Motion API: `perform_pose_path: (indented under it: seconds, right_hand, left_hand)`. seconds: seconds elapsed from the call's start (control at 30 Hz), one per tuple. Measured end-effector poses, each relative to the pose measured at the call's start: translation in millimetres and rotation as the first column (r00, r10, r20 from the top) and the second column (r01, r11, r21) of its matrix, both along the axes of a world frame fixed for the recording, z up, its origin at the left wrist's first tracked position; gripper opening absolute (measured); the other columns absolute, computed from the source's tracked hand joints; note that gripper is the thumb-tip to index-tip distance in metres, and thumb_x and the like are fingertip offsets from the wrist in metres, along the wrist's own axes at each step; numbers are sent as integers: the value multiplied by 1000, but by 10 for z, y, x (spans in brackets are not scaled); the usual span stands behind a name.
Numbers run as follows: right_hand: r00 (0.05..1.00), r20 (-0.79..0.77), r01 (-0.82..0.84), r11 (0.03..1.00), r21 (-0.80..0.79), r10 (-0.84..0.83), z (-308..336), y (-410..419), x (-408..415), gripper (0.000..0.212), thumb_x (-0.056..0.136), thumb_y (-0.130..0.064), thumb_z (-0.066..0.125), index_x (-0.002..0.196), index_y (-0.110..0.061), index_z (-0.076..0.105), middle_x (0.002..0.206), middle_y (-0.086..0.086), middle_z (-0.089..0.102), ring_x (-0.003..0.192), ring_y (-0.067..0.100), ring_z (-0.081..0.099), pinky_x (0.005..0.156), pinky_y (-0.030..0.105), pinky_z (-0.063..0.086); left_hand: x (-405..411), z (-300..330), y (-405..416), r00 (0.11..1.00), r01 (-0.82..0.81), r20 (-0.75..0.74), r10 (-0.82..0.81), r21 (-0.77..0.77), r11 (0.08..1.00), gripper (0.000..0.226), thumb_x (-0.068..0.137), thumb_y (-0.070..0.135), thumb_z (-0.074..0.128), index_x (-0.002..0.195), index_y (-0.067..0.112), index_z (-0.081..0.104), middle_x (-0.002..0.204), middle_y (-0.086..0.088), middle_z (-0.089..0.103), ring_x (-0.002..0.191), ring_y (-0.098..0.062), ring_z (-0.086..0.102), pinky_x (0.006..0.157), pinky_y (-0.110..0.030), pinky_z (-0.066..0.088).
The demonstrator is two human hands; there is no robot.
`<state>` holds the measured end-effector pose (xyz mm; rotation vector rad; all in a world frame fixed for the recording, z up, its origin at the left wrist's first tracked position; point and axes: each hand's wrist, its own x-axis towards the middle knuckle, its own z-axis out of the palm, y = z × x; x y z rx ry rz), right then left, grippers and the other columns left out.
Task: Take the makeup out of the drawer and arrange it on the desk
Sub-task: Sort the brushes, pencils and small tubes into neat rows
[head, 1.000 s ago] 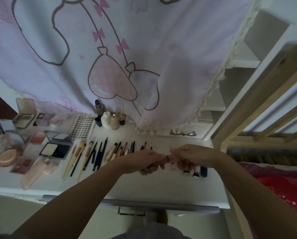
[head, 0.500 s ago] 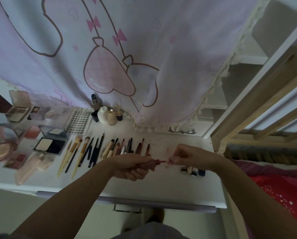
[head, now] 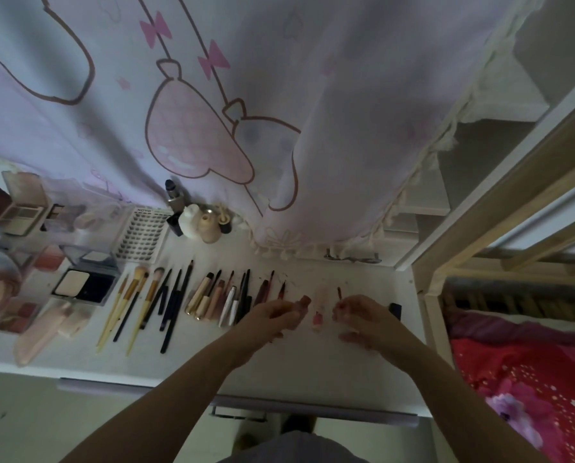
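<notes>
- Head view: over the white counter point(head: 313, 365), the left hand point(head: 272, 315) grips a small pinkish-red lip gloss tube point(head: 302, 304), fingers curled round it.
- Just right of that tube, the right hand point(head: 363, 315) pinches the thin dark-red applicator wand point(head: 339, 292).
- Left of the tube lies a row of slim makeup brushes and pencils point(head: 166, 302).
</notes>
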<state>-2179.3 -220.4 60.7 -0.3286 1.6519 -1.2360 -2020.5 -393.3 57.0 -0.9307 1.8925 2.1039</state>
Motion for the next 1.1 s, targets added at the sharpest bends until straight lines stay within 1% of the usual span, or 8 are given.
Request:
perform_pose_path:
  seconds: [0.1, 0.2, 0.27, 0.43, 0.57, 0.73, 0.97, 1.1]
  right_hand:
    - [896, -434, -55, 993, 108, 97, -64, -167, -47, 4, 92, -30, 58, 95, -32, 60, 108, -5, 56, 93, 5, 58, 69, 10, 45]
    - [783, -611, -62, 993, 105, 114, -188, -423, -84, 5, 95, -28, 53, 99, -30, 54, 106, -4, 52, 86, -1, 55, 67, 6, 42]
    - [730, -665, -118, 988, 103, 157, -268, -599, -91, 11, 96, -26, 51, 105, -22, 55, 107, -2, 55, 89, 4, 56, 73, 8, 42]
    - [624, -715, -271, 946, 181, 315, -433, -798, -144, 12, 96, -20, 46, 102, -17, 56, 100, 0, 61, 87, 16, 58, 79, 28, 46]
    - [621, -709, -289, 938, 190, 334, -520, -686, -180, 12, 96, -18, 46, 101, -16, 58, 100, -1, 63, 89, 15, 59, 82, 28, 47]
    - [586, -754, -207, 955, 214, 297, -555, -667, -290, 15, 95, -17, 49, 106, -12, 58, 105, 5, 60, 93, 20, 55, 81, 28, 45]
    - [578, -759, -176, 954, 244, 301, -558, -814, -274, 21, 95, -15, 50, 112, -7, 58, 111, 13, 56, 100, 28, 53, 87, 34, 45]
    - [630, -700, -162, 938, 307, 338, -521, -750, -280, 40, 92, -7, 49, 132, -4, 44, 130, 15, 47, 115, 27, 48, 95, 25, 37]
  left_hand:
    - [-122, 14, -11, 1000, 28, 14, -26, -196, 980, 11, 89, 24, 61, 99, 30, 61, 90, 7, 64, 77, -4, 58, 67, -12, 45]
    - [-258, -7, -30, 999, -29, 8, 36, -423, 906, 12, 86, 22, 63, 98, 21, 59, 91, 4, 64, 81, -8, 60, 67, -11, 46]
    - [-345, -37, -41, 995, -94, -16, 102, -539, 837, 14, 89, 22, 59, 97, 11, 61, 93, -8, 65, 87, -20, 62, 77, -26, 50]
    - [-469, -189, -68, 988, -138, -57, 141, -724, 676, 18, 90, 22, 57, 104, 13, 64, 103, -2, 66, 95, -17, 58, 84, -27, 45]
    - [-536, -333, -11, 995, -69, -11, 100, -799, 597, 17, 89, 24, 57, 100, 17, 67, 101, -2, 67, 101, -23, 53, 89, -37, 42]
    - [-695, -449, 24, 985, -23, 54, 161, -894, 447, 25, 89, 37, 56, 108, 25, 66, 113, -3, 56, 107, -26, 46, 88, -36, 34]
    - [-851, -567, -51, 982, 11, 99, 161, -882, 472, 28, 92, 39, 49, 114, 24, 59, 111, -1, 57, 108, -25, 45, 87, -35, 29]
    - [-737, -567, -17, 976, 23, 122, 179, -881, 472, 35, 88, 36, 54, 120, 20, 51, 116, -1, 55, 111, -25, 45, 89, -36, 30]
